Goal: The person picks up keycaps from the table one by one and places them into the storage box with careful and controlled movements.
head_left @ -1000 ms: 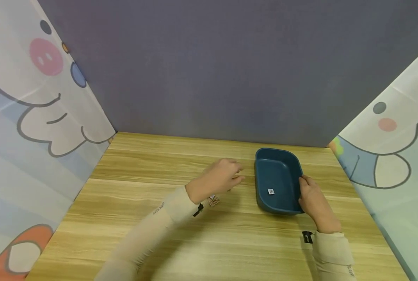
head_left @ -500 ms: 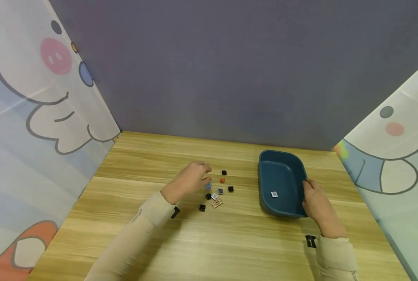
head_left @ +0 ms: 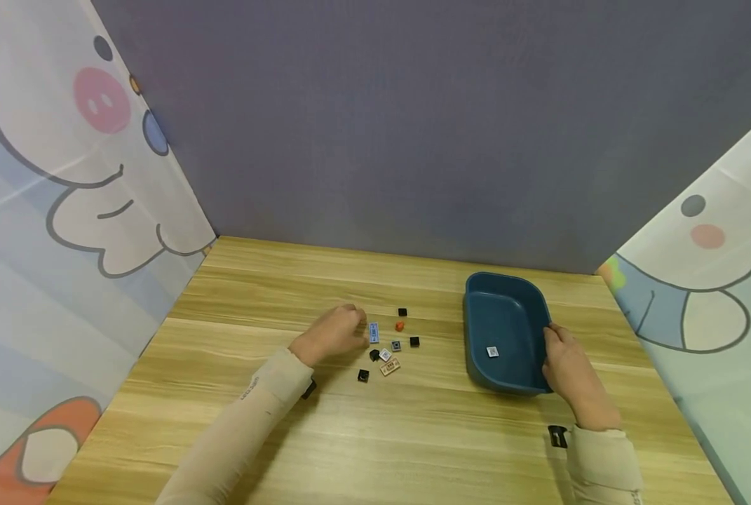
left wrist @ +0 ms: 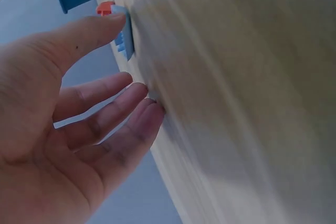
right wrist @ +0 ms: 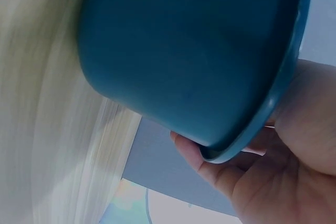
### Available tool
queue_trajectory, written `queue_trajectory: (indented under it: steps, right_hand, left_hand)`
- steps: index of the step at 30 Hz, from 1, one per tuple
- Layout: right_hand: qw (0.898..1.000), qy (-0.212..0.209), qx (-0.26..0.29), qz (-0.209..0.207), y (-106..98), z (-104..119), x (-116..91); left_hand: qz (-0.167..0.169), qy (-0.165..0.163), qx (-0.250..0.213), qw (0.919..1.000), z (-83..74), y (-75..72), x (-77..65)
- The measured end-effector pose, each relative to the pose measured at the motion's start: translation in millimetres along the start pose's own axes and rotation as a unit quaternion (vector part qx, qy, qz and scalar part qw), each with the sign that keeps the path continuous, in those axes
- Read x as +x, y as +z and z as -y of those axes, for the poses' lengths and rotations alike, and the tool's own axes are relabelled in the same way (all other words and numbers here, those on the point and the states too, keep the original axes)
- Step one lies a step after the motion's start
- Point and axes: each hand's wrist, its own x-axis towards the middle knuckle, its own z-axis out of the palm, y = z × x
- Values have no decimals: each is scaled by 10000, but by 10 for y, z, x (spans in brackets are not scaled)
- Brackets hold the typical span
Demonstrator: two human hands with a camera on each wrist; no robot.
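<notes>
My left hand (head_left: 334,333) is low over the wooden table, just left of a small light-blue printed tile (head_left: 374,332). In the left wrist view, the thumb (left wrist: 105,24) overlaps that tile, while the other fingers (left wrist: 149,116) are loosely bent with their tips at the tabletop. Nothing shows between thumb and fingers. On the right, my right hand (head_left: 567,368) grips the rim of a dark teal plastic bin (head_left: 472,330); its fingers curl over the rim in the right wrist view. One white printed square (head_left: 491,352) lies inside the bin.
Between hand and bin lie an orange piece (head_left: 400,326), a tan printed tile (head_left: 390,367), a white square tile (head_left: 385,355), a grey-blue square (head_left: 396,345) and several black pieces (head_left: 363,376). A grey wall (head_left: 375,140) stands behind the table (head_left: 413,449).
My left hand has moved left from beside the bin, uncovering the small pieces, then lowered beside the light-blue tile. The right hand keeps holding the bin's rim.
</notes>
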Motion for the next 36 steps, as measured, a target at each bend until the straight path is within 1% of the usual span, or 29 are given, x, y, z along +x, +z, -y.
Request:
queue_trajectory:
  steps: [3, 10, 20, 29, 36]
  right_hand:
    - [10000, 25, 20, 28, 3, 0, 0]
    - [10000, 60, 29, 39, 7, -9, 10]
    - [9999, -77, -15, -142, 14, -11, -10]
    - [9999, -35, 9, -115, 5, -4, -9]
    - [10000, 3, 21, 49, -3, -1, -2]
  left_hand:
    - [65, 13, 147, 9999, 1, 36, 16]
    - [93, 43, 225, 9997, -42, 29, 36]
    - [105, 0, 281, 9995, -55, 45, 39]
    - [-2, 22, 263, 9997, -46, 59, 44]
    - [-41, 20, 327, 9995, -45, 62, 42]
